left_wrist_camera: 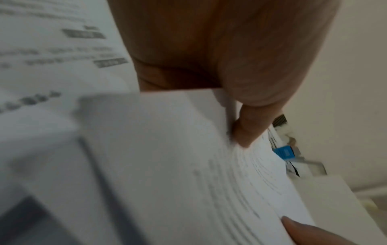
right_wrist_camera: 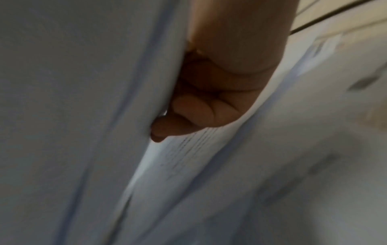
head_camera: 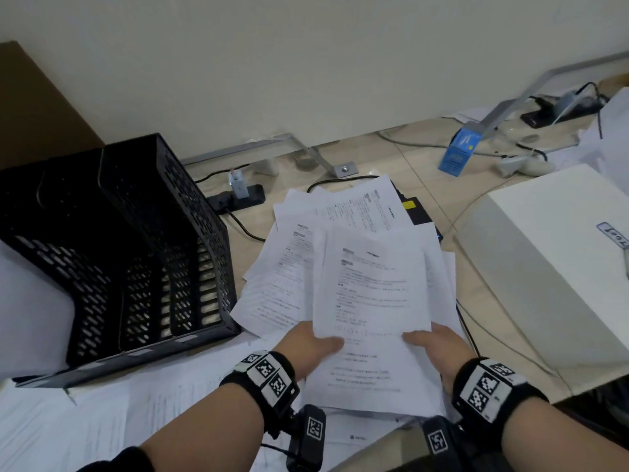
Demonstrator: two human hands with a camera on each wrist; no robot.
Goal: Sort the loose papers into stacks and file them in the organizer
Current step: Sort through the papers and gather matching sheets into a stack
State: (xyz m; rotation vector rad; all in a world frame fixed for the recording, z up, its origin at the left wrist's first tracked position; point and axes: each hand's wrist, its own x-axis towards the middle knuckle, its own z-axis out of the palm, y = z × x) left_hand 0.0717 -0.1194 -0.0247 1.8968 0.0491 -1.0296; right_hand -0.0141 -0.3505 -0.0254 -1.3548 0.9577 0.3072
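Clearly, both hands held one bundle of printed papers (head_camera: 371, 301) above the floor (head_camera: 391, 155). The left hand (head_camera: 308, 349) gripped the near left edge of the bundle, its thumb lying on the top sheet and its fingers (left_wrist_camera: 247, 131) curled under the sheets. The right hand (head_camera: 439, 349) gripped the near right edge in the same way, with its thumb on top and its fingers (right_wrist_camera: 188, 114) folded between the sheets. More loose sheets (head_camera: 350, 206) were spread on the floor beyond the bundle, overlapping each other without order, and other sheets (head_camera: 102, 420) lay near the person on the left.

The black mesh organizer (head_camera: 129, 247) stood to the left of the papers, with its upright slots open toward the near side; I could not tell if any slot had paper in it. A white box (head_camera: 544, 253) stood at the right. A blue carton (head_camera: 459, 149) and some cables (head_camera: 238, 223) lay farther away near the wall (head_camera: 306, 63).
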